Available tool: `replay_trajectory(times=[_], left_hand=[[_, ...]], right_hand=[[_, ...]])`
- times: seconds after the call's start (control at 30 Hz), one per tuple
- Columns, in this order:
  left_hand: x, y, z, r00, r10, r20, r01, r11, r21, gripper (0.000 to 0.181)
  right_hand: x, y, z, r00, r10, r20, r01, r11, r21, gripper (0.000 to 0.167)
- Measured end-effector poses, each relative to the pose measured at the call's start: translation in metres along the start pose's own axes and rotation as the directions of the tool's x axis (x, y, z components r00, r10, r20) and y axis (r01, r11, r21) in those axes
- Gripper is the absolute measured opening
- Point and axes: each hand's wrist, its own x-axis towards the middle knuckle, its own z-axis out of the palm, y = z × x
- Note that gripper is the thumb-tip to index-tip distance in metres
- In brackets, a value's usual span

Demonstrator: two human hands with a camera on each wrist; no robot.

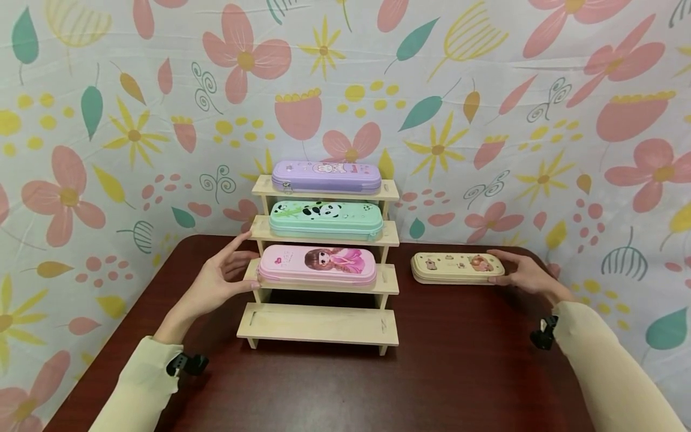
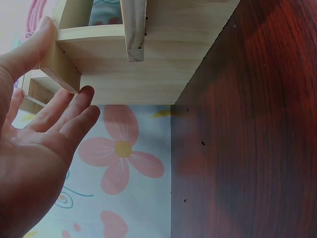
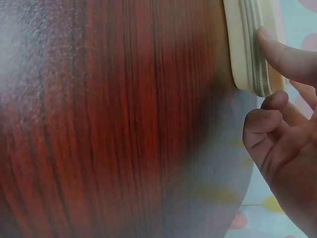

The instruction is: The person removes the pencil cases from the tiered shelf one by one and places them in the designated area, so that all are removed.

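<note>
My right hand (image 1: pixel 523 274) pinches the right end of a cream pencil case (image 1: pixel 450 268) with cartoon animals. In the right wrist view the thumb (image 3: pixel 287 57) lies against its zipped side, and other fingers curl below its end. My left hand (image 1: pixel 218 273) is at the left end of a stepped wooden rack (image 1: pixel 318 324), fingers spread and loosely bent. The left wrist view shows its thumb (image 2: pixel 32 52) touching a tier's end, other fingertips beside the board. On the rack sit a pink pencil case (image 1: pixel 291 264) with a doll, a mint panda one (image 1: pixel 351 219) and a purple one (image 1: pixel 302 174).
The rack's lowest tier (image 1: pixel 302 327) is bare wood. A dark red-brown table (image 1: pixel 459 360) supports the rack, with its back edge against a floral cloth (image 1: pixel 178 108). Each wrist wears a black strap-on camera (image 1: pixel 186 364).
</note>
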Motion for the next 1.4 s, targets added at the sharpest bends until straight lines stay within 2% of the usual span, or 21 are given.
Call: replay_trajectory(times=[0.3, 0.73, 1.0, 1.23, 1.4], left_hand=[[-0.001, 0.0005, -0.0001, 1.0, 0.001, 0.003, -0.001, 1.0, -0.014, 0.102], [0.0002, 0.0003, 0.0001, 1.0, 0.002, -0.002, -0.002, 1.0, 0.01, 0.101], [-0.0004, 0.0001, 0.0004, 1.0, 0.0, -0.003, 0.0, 1.0, 0.01, 0.102], [0.0, 0.0018, -0.0008, 1.0, -0.005, 0.002, 0.005, 1.0, 0.009, 0.103], [-0.0008, 0.0012, -0.0003, 1.0, -0.003, 0.004, 0.003, 1.0, 0.018, 0.103]], right_hand=[[0.0011, -0.0029, 0.0015, 1.0, 0.006, -0.018, -0.006, 1.0, 0.003, 0.087], [0.0008, -0.0046, 0.0025, 0.999, 0.008, -0.033, -0.007, 1.0, 0.015, 0.086], [-0.0001, -0.0089, 0.0029, 0.999, -0.014, -0.036, 0.015, 1.0, 0.011, 0.086], [-0.0015, -0.0087, 0.0021, 1.0, 0.004, -0.031, -0.004, 1.0, -0.01, 0.086], [-0.0026, -0.0066, 0.003, 0.999, -0.012, -0.036, 0.011, 0.999, -0.031, 0.088]])
